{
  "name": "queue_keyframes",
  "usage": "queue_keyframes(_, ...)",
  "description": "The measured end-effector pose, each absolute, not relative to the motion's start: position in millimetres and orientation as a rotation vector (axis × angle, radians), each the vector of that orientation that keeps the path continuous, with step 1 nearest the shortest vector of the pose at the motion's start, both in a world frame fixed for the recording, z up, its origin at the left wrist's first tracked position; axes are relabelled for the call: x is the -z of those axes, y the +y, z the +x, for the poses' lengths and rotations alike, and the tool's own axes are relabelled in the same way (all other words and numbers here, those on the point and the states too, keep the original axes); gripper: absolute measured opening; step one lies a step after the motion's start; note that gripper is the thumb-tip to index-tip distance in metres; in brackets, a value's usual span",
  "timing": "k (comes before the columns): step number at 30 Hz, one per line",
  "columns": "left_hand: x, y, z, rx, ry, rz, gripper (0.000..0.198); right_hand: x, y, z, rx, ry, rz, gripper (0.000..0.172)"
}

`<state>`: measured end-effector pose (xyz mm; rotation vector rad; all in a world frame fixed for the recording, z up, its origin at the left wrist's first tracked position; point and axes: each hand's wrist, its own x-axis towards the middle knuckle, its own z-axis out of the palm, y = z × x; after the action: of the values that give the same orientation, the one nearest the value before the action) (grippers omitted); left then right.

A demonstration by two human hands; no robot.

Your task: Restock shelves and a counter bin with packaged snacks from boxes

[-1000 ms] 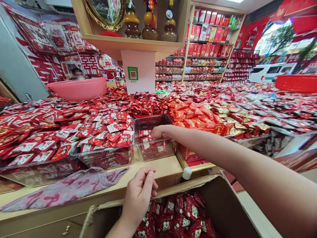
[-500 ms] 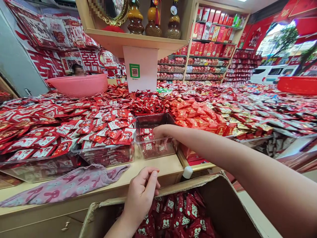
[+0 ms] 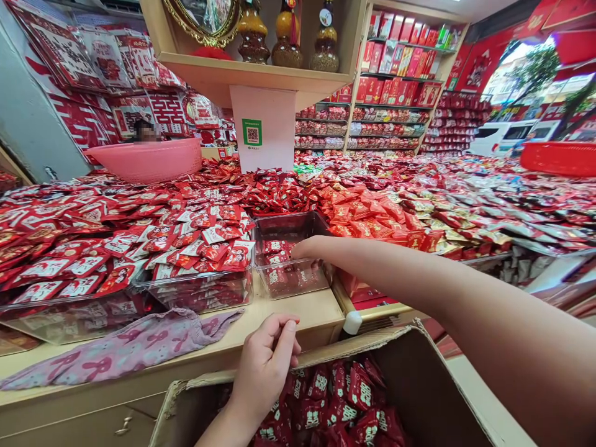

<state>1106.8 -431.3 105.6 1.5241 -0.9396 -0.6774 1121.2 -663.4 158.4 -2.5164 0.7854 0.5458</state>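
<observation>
My right hand (image 3: pixel 311 248) reaches down into a clear plastic bin (image 3: pixel 291 288) on the counter. Dark red packets with white lettering (image 3: pixel 275 257) lie in that bin, beside my fingers. The bin's wall and my hand hide most of those fingers, so I cannot see whether they hold a packet. My left hand (image 3: pixel 270 354) hovers over the near edge of an open cardboard box (image 3: pixel 414 366), its fingers curled in and the thumb against them; nothing shows in it. Similar dark red packets (image 3: pixel 342 410) fill the bottom of the box.
Bins heaped with red and white packets (image 3: pixel 200 242) stand left, with orange-red packets (image 3: pixel 367 217) on the right. A pink patterned cloth (image 3: pixel 116 354) lies along the counter's front. Behind are a pink basket (image 3: pixel 149 161), a QR-code sign (image 3: pixel 252 133) and an overhead shelf (image 3: pixel 261 74).
My right hand has shifted slightly right inside the bin, and its fingers show less. My left hand stays almost still above the box.
</observation>
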Motion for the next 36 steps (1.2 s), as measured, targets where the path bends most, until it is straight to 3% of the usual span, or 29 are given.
queue_keyframes(4,-106,-430,1107,0.686,-0.936,1.524,0.025,-161,-665,1121,-0.607,0.924,-2.489,0.032)
queue_keyframes(12,-108,-430,1106,0.693,-0.941,1.530,0.025,-160,-668,1094,-0.343,0.895,-2.572,0.025)
queue_keyframes(20,-108,-431,1107,0.693,-0.952,1.536,0.025,-177,-668,1129,-0.471,0.737,-2.750,0.023)
queue_keyframes(27,-106,-431,1108,0.687,-0.971,1.543,0.025,-172,-653,1139,-0.434,0.541,-2.829,0.033)
queue_keyframes(36,-105,-432,1108,0.706,-0.985,1.554,0.025,-174,-653,1123,-0.637,0.607,-2.789,0.037)
